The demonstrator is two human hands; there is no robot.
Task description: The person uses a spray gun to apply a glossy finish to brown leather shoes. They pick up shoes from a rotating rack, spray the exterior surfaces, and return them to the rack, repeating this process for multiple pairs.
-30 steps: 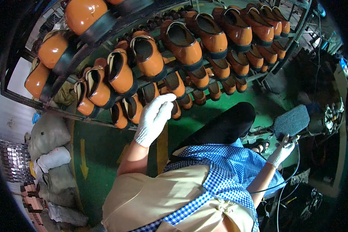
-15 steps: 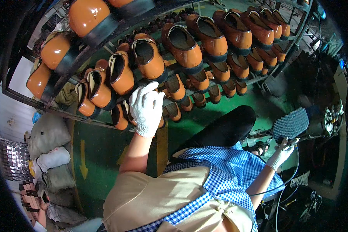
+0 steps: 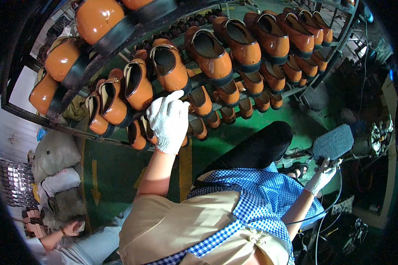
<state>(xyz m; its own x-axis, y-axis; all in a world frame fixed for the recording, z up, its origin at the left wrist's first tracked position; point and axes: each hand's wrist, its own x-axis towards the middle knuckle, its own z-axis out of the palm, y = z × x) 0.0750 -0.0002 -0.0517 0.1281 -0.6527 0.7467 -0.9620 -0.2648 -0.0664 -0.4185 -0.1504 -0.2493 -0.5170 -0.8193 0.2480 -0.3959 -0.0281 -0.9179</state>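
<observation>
Shiny orange shoes [image 3: 174,76] sit in rows on the dark metal rack [image 3: 31,115], right in front of the person. The white-gloved left hand [image 3: 168,121] is up at the rack, just under one of the bigger ones. Its fingers look bent, but I can't tell if they are clamped on the rack, on a shoe or on nothing. Over on the other side, the right hand [image 3: 323,176] has its fingers by the bottom edge of a gray, bumpy pad [image 3: 334,143], and a thin hose [image 3: 342,182] hangs close by. I can't see whether those fingers are closed around anything. To me, this step looks like reaching in at the shoes. Moving the left hand from there calls for going slow and soft, so none gets bumped.
</observation>
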